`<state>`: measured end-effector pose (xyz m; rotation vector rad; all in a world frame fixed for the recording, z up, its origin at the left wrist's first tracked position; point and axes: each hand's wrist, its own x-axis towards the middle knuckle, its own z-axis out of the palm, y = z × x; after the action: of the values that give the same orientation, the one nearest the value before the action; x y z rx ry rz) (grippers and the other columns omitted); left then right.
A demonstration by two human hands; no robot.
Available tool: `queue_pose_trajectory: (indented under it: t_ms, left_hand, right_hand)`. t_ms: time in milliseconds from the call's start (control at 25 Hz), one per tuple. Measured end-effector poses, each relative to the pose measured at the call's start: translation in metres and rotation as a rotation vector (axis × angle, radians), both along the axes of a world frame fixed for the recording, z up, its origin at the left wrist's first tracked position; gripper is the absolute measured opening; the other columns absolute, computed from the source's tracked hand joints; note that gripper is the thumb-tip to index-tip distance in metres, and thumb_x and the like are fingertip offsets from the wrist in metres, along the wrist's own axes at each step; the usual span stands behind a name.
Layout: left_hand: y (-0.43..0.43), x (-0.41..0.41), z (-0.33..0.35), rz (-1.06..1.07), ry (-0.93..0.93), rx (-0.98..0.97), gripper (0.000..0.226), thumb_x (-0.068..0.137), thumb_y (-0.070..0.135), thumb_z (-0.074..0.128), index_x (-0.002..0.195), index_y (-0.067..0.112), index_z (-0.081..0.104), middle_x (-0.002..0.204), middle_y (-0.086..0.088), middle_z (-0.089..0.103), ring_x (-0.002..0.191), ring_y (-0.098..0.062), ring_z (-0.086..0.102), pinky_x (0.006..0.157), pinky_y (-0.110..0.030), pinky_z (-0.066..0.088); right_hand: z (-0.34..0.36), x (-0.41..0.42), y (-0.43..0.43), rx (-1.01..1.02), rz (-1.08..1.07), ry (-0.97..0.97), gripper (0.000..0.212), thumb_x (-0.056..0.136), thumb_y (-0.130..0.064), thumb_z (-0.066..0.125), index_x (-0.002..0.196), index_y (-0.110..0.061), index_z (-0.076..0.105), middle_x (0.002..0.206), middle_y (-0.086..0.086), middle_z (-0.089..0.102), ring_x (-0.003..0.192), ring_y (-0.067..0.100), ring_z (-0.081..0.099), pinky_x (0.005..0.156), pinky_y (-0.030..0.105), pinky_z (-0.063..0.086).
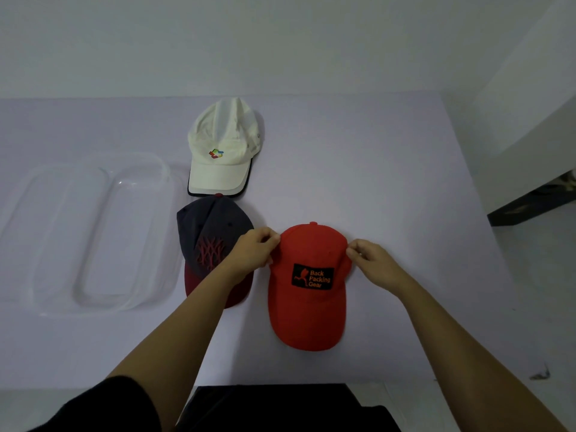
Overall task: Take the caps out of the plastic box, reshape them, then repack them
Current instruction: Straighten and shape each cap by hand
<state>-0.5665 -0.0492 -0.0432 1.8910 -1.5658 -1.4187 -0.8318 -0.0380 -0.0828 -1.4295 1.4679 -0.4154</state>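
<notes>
Unpacking: You had all three caps out on the table (405,182); this step looked done.
Plastic box: The clear plastic box (62,244) sat at the left of the frame with no cap showing inside it.
White cap: The white cap (223,148) lay at upper centre, crown rounded and brim toward you, apart from your hands.
Dark cap: The grey-and-maroon cap (208,238) lay just below the white one, its crown top touching or overlapping the white brim. Your left forearm crossed its brim.
Red cap: The red cap (307,288) lay at centre right, brim toward you, just beside the dark cap. It was the one you were working on.
Left hand: Your left hand (254,249) pinched the left edge of the red crown, fingers curled onto the fabric.
Right hand: Your right hand (371,260) pinched the right edge of the same crown in the same way.
Pose: Both arms reached forward from the bottom of the frame and met at the crown's two sides, wrists low.
Step in hand: You seemed to be reshaping the red crown.
Left to do: Repacking had not begun, and I could not tell whether the other two caps needed more shaping.
</notes>
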Motion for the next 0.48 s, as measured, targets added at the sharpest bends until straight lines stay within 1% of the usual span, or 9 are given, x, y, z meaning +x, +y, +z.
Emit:
queue_pose_trajectory:
  t_ms: [80,160,200,280,320,400,480]
  left_hand:
    - [-0.003,0.001,-0.003,0.021,-0.061,-0.047,0.025,0.098,0.023,0.042,0.080,0.014,0.055,0.064,0.002,0.058,0.054,-0.009,0.052,0.059,-0.023,0.043]
    - [-0.005,0.002,-0.001,0.005,-0.115,-0.091,0.023,0.098,0.022,0.042,0.083,0.012,0.056,0.062,0.000,0.059,0.052,-0.007,0.053,0.054,-0.018,0.040]
    - [-0.006,0.002,-0.001,0.007,-0.113,-0.091,0.022,0.098,0.022,0.043,0.085,0.012,0.058,0.063,-0.002,0.061,0.052,-0.008,0.055,0.053,-0.017,0.041]
    - [-0.012,0.001,0.000,0.055,-0.043,-0.039,0.020,0.096,0.025,0.047,0.092,0.013,0.063,0.065,-0.006,0.064,0.052,-0.009,0.057,0.052,-0.018,0.042]
    - [-0.015,0.000,0.001,0.078,0.012,0.008,0.020,0.095,0.027,0.049,0.094,0.014,0.064,0.063,-0.006,0.063,0.049,-0.008,0.055,0.049,-0.017,0.041]
    - [-0.023,-0.004,0.003,0.083,0.092,0.087,0.017,0.094,0.027,0.051,0.093,0.016,0.065,0.057,-0.004,0.058,0.044,-0.007,0.050,0.041,-0.015,0.037]
    - [-0.030,-0.008,0.004,0.072,0.096,0.088,0.014,0.093,0.022,0.052,0.090,0.015,0.063,0.058,-0.002,0.056,0.042,-0.006,0.049,0.038,-0.015,0.035]
  right_hand:
    - [0.000,0.000,-0.008,-0.036,-0.064,0.033,0.022,0.095,-0.025,0.049,0.075,-0.020,0.055,0.071,-0.009,0.054,0.065,0.005,0.047,0.069,0.025,0.038]
    - [0.004,-0.001,-0.014,-0.055,-0.068,0.052,0.020,0.095,-0.026,0.050,0.079,-0.018,0.058,0.074,-0.009,0.057,0.067,0.005,0.050,0.069,0.023,0.038]
    - [0.006,-0.001,-0.015,-0.037,-0.065,0.038,0.017,0.095,-0.027,0.049,0.084,-0.019,0.060,0.078,-0.010,0.060,0.071,0.005,0.052,0.070,0.022,0.039]
    - [0.012,0.002,-0.015,0.032,-0.073,-0.022,0.018,0.096,-0.030,0.047,0.098,-0.021,0.062,0.088,-0.013,0.061,0.078,0.001,0.054,0.071,0.018,0.040]
    - [0.015,0.004,-0.016,0.066,-0.077,-0.056,0.020,0.096,-0.032,0.046,0.103,-0.021,0.062,0.091,-0.015,0.061,0.081,-0.001,0.054,0.072,0.016,0.040]
    - [0.019,0.009,-0.020,0.090,-0.091,-0.128,0.018,0.095,-0.030,0.050,0.101,-0.021,0.063,0.095,-0.012,0.064,0.087,0.000,0.058,0.076,0.015,0.042]
    - [0.021,0.016,-0.025,0.079,-0.121,-0.177,0.011,0.092,-0.026,0.055,0.093,-0.023,0.065,0.094,-0.007,0.066,0.087,0.005,0.060,0.079,0.017,0.043]
